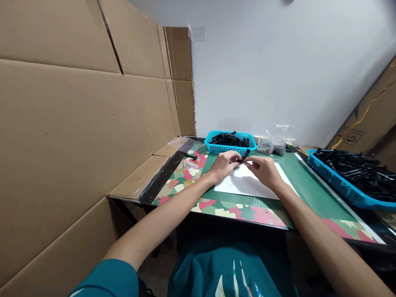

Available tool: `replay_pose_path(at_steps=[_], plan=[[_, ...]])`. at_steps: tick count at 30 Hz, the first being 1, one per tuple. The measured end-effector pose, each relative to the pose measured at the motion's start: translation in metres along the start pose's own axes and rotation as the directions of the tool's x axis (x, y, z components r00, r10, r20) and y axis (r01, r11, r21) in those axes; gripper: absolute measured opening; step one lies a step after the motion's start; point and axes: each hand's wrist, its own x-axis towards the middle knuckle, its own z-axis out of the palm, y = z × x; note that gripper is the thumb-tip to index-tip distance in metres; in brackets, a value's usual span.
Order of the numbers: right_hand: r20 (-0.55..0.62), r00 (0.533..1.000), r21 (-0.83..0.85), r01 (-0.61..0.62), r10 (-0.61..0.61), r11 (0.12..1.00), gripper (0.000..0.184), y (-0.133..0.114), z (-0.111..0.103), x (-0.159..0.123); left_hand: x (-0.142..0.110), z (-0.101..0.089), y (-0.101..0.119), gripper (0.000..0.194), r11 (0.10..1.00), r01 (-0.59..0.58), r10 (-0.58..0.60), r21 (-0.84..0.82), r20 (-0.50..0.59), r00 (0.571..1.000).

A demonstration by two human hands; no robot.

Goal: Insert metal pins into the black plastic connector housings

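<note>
The slim black piece stands tilted between our fingertips, its upper end rising just beyond them, over the far part of the white sheet. We pinch it between the thumb and fingers of our left hand. The fingertips of our right hand are drawn together at its lower end; whether they grip the piece itself or something tiny, we cannot tell.

For work this fine, we would do well to let the left pinch carry the piece firmly and the right fingertips make small, light movements. Low wrists should steady us, and the pale sheet beneath should make anything dropped easy to spot. Small dark bits lie just under our left fingertips, where a careless sweep could scatter them.

Just beyond our left hand is a blue basket of black pieces; beyond our right hand are clear bags of small parts. Well to the right of our right hand, a second basket holds a heap of dark pieces. Left of our left hand, a loose dark piece lies beside a small clear packet on the patterned mat.
</note>
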Motion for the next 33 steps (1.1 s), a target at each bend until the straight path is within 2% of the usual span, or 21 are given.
replay_pose_path(at_steps=[8,16,22,26,33], plan=[[-0.03,0.997,0.086,-0.066,0.069,0.994,0.021,-0.0013,0.0002,0.0014,-0.0009,0.0012,-0.0002,0.017,1.0,0.01,-0.01,0.006,0.0,1.0],[-0.041,0.994,0.124,-0.091,0.097,0.988,0.021,-0.0065,-0.0011,0.0027,-0.0027,0.0018,-0.0027,0.016,0.995,-0.075,0.077,0.066,-0.035,0.996],[-0.09,0.996,0.096,-0.002,0.011,0.995,0.018,-0.0048,-0.0006,0.0004,-0.0036,0.0005,-0.005,0.019,0.978,-0.178,0.186,0.108,-0.076,0.98],[-0.076,0.994,0.066,0.089,-0.084,0.994,0.02,-0.0031,0.0002,-0.0014,-0.0041,0.0002,-0.005,0.019,0.973,-0.198,0.207,0.116,-0.079,0.975],[-0.098,0.988,0.031,0.124,-0.12,0.992,0.022,-0.0035,0.0004,-0.0016,-0.0042,-0.0004,-0.0045,0.02,0.97,-0.217,0.226,0.109,-0.072,0.972]])
